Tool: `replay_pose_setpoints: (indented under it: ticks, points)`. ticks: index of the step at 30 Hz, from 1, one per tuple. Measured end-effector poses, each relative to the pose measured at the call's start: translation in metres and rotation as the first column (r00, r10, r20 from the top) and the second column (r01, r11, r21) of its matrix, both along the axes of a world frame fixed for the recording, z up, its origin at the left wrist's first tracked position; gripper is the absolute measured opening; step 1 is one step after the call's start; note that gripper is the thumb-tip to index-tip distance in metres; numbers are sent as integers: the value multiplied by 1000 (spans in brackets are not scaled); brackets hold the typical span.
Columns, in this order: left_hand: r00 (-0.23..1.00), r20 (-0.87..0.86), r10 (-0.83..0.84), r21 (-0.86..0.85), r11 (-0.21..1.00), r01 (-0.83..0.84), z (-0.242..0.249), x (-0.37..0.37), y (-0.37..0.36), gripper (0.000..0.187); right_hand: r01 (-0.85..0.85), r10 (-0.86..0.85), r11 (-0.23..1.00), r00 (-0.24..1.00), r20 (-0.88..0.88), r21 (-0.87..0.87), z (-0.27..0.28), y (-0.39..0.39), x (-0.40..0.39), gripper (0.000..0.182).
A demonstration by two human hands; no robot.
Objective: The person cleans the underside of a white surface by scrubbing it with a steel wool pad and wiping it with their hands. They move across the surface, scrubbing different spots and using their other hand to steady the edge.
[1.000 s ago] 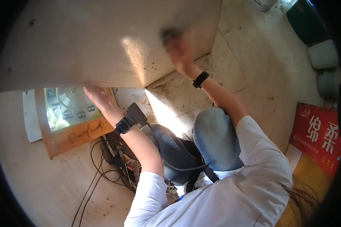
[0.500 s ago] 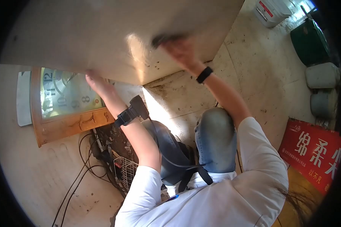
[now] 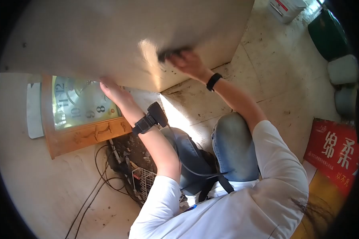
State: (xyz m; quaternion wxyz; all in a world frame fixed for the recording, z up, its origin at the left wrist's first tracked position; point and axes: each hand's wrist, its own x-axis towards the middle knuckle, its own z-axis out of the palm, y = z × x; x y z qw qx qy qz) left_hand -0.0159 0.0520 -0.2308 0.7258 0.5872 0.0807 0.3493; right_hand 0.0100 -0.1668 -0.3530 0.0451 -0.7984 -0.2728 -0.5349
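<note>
A large, flat beige panel (image 3: 95, 36) with a glossy light streak fills the upper part of the view. My right hand (image 3: 189, 65) presses a dark, blurred pad or cloth (image 3: 169, 55) against its face, near the lower corner. The fingers are closed over this dark thing, whose exact kind I cannot make out. My left hand (image 3: 117, 93) is at the panel's lower edge, its thumb side showing and the other fingers mostly hidden; it appears to hold that edge. Just beside it, partly covered by the panel, is a wood-framed clock (image 3: 83, 135).
Black cables (image 3: 95, 179) and a white wire rack (image 3: 145, 179) lie left of my knees. On the right are a red sign (image 3: 333, 149), a dark green bucket (image 3: 327, 34), grey containers (image 3: 343, 69) and a white tub (image 3: 285, 10).
My right hand has slid down and slightly left across the panel with the dark thing. My left hand keeps its place at the edge. The whole view has shifted a little.
</note>
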Motion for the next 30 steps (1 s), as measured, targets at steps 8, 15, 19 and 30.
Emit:
replay_pose_setpoints:
  ticks: [8,15,19,30]
  points:
    - [975,-221,-5,-112,993,-20,1,-3,12,33,93,-80,923,996,-51,372,62,-10,0,45]
    - [983,-175,-57,-86,995,43,-2,-4,12,29,72,-85,978,995,59,196,6,-11,2,42]
    - [994,-105,-31,-74,997,24,-4,2,10,33,58,-29,978,989,-145,202,-1,-16,-10,42]
    - [980,-184,-71,32,996,78,-9,-7,12,44,-188,188,982,982,37,-3,26,40,0,39]
